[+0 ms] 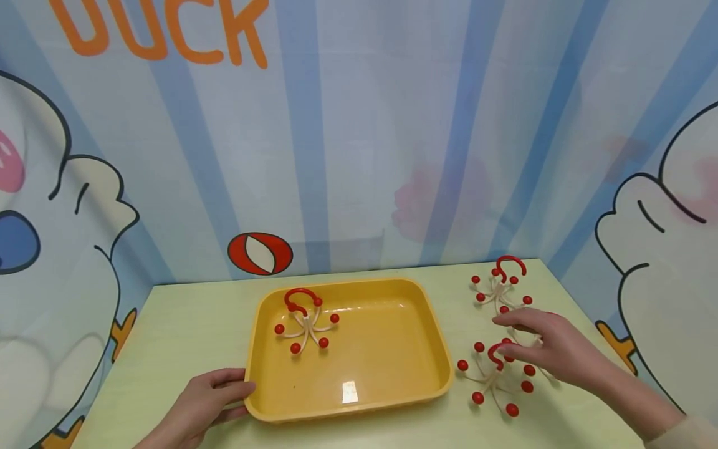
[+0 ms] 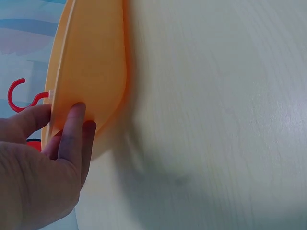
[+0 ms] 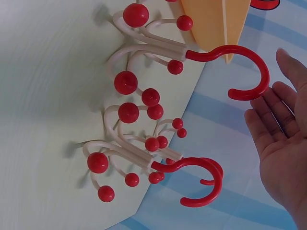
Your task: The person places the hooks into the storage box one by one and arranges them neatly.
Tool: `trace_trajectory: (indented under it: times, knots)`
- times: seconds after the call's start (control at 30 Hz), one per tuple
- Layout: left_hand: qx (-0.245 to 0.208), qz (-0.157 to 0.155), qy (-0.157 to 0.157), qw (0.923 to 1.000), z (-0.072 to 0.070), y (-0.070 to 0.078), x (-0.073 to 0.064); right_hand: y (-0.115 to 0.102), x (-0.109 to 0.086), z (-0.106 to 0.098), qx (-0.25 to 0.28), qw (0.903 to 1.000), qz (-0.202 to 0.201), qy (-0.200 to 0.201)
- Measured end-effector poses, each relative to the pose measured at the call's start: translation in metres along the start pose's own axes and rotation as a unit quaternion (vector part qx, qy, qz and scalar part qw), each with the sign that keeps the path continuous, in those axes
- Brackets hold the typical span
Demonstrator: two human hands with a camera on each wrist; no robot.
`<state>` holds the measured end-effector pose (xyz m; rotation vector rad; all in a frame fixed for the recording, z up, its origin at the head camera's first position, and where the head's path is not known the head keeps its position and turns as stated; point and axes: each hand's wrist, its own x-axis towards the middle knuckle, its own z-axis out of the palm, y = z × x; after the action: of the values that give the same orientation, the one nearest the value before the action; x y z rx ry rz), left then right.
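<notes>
My left hand (image 1: 204,399) pinches the left rim of a yellow plastic tray (image 1: 387,374), thumb on the rim and fingers against its outer wall. In the tray's back left stands a multi-arm hanger with red ball tips and a red top hook (image 1: 299,290). My right hand (image 1: 561,346) is over the right of the table, relaxed fingers beside the red hook (image 3: 261,67) of the front hanger. Fingertips are right at that hook in the right wrist view. A second hanger, partly hidden behind the hand, and a far hanger (image 1: 502,284) stand beyond.
The pale table (image 1: 174,337) ends at a cloth backdrop (image 1: 359,156) with blue stripes and cartoon ducks close behind the tray. The loose hangers stand near one another along the tray's right side, their arms spread outward.
</notes>
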<state>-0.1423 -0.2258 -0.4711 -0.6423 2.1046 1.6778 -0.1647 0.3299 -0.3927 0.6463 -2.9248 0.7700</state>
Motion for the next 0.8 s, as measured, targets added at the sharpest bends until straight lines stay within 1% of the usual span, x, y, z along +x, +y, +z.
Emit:
trace_trajectory:
  times: [0.13,0.27,0.43,0.8]
  knots:
    - [-0.008,0.001,0.002,1.0000,0.000,0.000,-0.002,0.003,-0.003,0.003,0.006,0.9999,0.011,-0.001]
    - [-0.014,0.002,0.006,0.9999,0.001,0.001,-0.004,0.005,-0.004,0.007,-0.004,0.9997,0.025,-0.003]
    - [-0.013,-0.001,0.007,0.9999,0.002,0.002,-0.004,0.007,-0.005,0.011,-0.008,0.9994,0.033,0.001]
    - [-0.012,0.006,0.007,0.9999,0.002,0.000,-0.004,0.011,-0.008,0.017,0.006,0.9995,0.022,0.024]
